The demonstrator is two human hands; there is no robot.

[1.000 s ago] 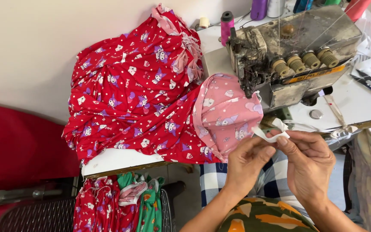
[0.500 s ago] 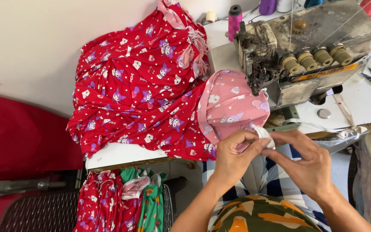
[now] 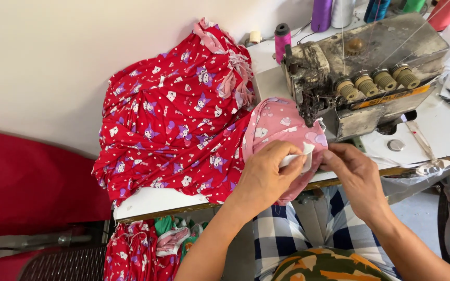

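I've got both hands pinching a white elastic strip [image 3: 299, 156]: left hand [image 3: 266, 174], right hand [image 3: 352, 174], fingers closed on it. Pink garment [image 3: 277, 122] sits under the overlock machine [image 3: 360, 67], elastic not fed in yet; red pile [image 3: 173, 130] waits on desk [image 3: 152, 200].

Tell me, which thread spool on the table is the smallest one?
The cream spool, beside the magenta spool at the wall. It is short and pale; the cones behind the sewing machine are tall and coloured.

Plain cream wall [image 3: 53, 62] behind white worktable [image 3: 152, 200]; red panel [image 3: 32, 182] low left; daylight, soft.
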